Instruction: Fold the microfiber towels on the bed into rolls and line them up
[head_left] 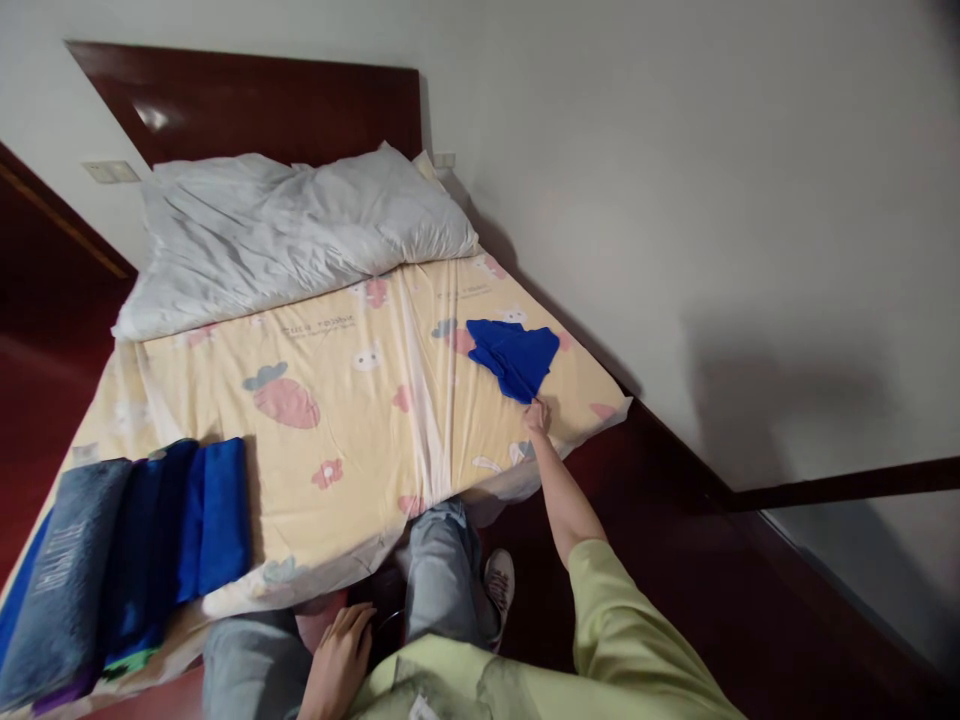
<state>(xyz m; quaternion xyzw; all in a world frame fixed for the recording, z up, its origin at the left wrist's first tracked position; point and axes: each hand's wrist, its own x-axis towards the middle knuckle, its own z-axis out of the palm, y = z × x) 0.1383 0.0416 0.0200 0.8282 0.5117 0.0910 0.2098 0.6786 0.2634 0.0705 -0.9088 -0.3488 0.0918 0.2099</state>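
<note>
While the right hand (pixel 535 416) pinches the near tip of the blue cloth (pixel 516 358), all the action sits on the right side of the bed! Fingers closed on that corner, arm stretched forward, and the cloth lies over the patterned sheet (pixel 367 430) in a crumpled, pointed shape, close to the bed's right edge. Whether the gripped tip touches the sheet or is lifted a little, it's impossible to tell from this angle.

Down low, the left hand (pixel 340 650) takes no part: back up, fingers loosely extended, nothing seen in its grasp, close to the thigh in pale jeans (pixel 442 565).

Over to the left side of the bed, and there's quite a line-up! A grey-blue towel (pixel 67 580) with pale lettering lies outermost, a dark navy cloth (pixel 142 540) beside it, then a bright blue folded cloth (pixel 223 515) at the inner end, with slips of green and purple peeping out at the near edge.

Across the head of the bed stretches a wrinkled, pale grey pillow (pixel 300 225), right up by the dark red headboard (pixel 300 105). Carrots, flowers and rabbit faces dot the yellow sheet all the way between.
</note>
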